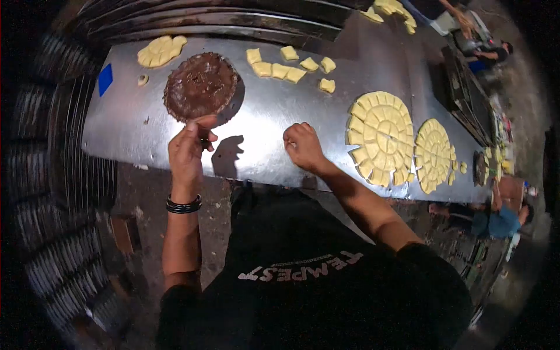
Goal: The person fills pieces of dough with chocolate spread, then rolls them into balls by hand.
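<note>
A rough dark brown round mass [201, 84], like a paste or filling, lies on the metal table [262, 134]. At its near edge is my left hand [188, 143], thumb and fingers drawn together in a pinch; what they hold, if anything, is hidden. My right hand [303, 146] hovers near the table's front edge, fingers curled inward, their contents out of sight. Small yellow dough pieces [280, 72] lie beyond my hands. To the right sit a large round of cut dough [380, 137] and a second cut round [433, 154].
A smaller dough piece [161, 51] and a blue scraper-like sheet [105, 79] lie at the left. Dark trays [466, 93] stand at the far right. A person in a blue-green shirt [496, 223] is by the table's right end. Racks [58, 280] fill the left side.
</note>
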`<state>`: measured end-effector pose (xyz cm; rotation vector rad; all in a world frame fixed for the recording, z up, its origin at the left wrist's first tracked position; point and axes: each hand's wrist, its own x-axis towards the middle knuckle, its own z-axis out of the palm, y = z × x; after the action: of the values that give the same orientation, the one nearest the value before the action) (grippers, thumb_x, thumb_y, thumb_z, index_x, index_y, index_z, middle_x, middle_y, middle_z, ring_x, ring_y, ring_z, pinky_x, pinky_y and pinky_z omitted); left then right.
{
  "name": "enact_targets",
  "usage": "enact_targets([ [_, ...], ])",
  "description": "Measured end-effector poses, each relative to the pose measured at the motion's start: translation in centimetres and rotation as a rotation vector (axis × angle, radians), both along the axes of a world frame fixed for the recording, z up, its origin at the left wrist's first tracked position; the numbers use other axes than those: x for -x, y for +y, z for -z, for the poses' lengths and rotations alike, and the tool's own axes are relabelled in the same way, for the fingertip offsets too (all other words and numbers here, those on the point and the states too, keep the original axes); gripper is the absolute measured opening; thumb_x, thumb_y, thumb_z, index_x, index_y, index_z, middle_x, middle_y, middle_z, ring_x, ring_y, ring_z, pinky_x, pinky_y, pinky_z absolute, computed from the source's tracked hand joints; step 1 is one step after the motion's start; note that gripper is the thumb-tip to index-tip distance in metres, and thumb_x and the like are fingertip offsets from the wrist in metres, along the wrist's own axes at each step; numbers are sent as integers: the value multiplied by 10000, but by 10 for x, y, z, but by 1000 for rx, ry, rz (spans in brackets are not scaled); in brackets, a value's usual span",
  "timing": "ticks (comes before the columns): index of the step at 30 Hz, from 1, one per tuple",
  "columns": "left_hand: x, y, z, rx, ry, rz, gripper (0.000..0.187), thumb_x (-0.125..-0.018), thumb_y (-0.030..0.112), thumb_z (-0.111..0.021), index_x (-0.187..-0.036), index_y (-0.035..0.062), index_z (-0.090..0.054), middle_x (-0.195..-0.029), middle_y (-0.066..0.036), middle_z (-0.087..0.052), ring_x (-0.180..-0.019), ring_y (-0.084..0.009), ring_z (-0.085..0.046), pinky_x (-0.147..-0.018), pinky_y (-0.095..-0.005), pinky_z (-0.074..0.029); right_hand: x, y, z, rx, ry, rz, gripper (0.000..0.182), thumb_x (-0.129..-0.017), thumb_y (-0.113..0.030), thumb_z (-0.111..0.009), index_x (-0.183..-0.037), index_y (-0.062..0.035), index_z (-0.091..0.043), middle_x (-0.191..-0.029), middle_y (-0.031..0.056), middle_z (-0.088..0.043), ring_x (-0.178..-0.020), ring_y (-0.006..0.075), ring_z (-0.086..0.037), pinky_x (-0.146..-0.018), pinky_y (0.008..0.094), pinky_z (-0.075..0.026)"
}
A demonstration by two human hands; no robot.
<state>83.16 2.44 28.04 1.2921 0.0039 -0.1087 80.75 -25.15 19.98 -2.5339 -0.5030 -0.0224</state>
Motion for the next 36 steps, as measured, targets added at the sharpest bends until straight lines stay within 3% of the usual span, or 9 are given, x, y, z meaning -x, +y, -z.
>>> enact_targets([
  [6,63,12,-21,-17,38,-297,424,-976,305,-391,-1092,-51,-588,-1026,-123,-619,-766,-121,-536,-633,-259,-407,-8,-82,30,-21,-72,-609,105,-718,-55,-542,-821,-41,-549,-858,135,-505,-841,325,-485,-780,428,-397],
  [12,90,13,-4,37,148,-358,442,-974,328,-390,-1089,-52,-585,-1101,-147,-599,-741,-131,-525,-623,-261,-405,-41,-24,38,-88,-183,119,105,-719,-53,-565,-823,-47,-557,-885,156,-521,-843,334,-487,-763,438,-387],
  [14,81,10,2,13,148,-278,439,-974,328,-390,-1083,-49,-586,-1084,-148,-607,-728,-129,-528,-605,-256,-404,-14,-20,27,-97,-132,37,125,-714,-64,-627,-820,-44,-565,-838,147,-536,-870,346,-496,-781,419,-384],
  [20,35,12,2,69,165,-74,410,-970,309,-397,-1050,-41,-595,-1023,-139,-626,-711,-123,-533,-572,-249,-403,-15,-28,-25,-416,436,321,282,-720,-138,-747,-920,-13,-592,-927,87,-597,-825,121,-561,-733,260,-434],
  [22,18,22,4,26,175,9,404,-965,301,-410,-1042,-43,-607,-974,-120,-645,-679,-117,-532,-564,-243,-398,-36,2,-47,-521,123,352,335,-690,-170,-747,-955,-18,-609,-919,141,-605,-847,256,-593,-742,345,-471],
  [24,1,29,-9,-7,163,66,406,-955,315,-432,-1030,-39,-617,-950,-107,-651,-660,-114,-530,-555,-242,-394,-52,4,-17,-211,-124,191,363,-684,-203,-758,-953,-11,-607,-945,142,-598,-910,244,-573,-760,348,-461],
  [29,-27,48,-13,-5,109,167,398,-942,301,-452,-977,-50,-637,-1040,-124,-611,-690,-105,-540,-574,-230,-404,-91,-7,0,-274,50,638,367,-644,-258,-773,-892,-27,-633,-820,113,-615,-720,271,-580,-650,351,-481],
  [32,-33,46,-16,19,133,238,384,-943,285,-454,-971,-51,-639,-1062,-129,-604,-702,-106,-542,-576,-230,-406,-144,-21,28,38,35,797,400,-661,-323,-772,-899,-31,-639,-850,166,-628,-783,316,-620,-693,379,-488],
  [36,-25,27,-23,45,105,223,365,-945,270,-451,-976,-41,-640,-1052,-121,-610,-709,-99,-540,-579,-226,-405,-162,-6,22,-106,84,874,322,-659,-273,-759,-791,-33,-591,-827,152,-640,-770,321,-624,-693,385,-484],
])
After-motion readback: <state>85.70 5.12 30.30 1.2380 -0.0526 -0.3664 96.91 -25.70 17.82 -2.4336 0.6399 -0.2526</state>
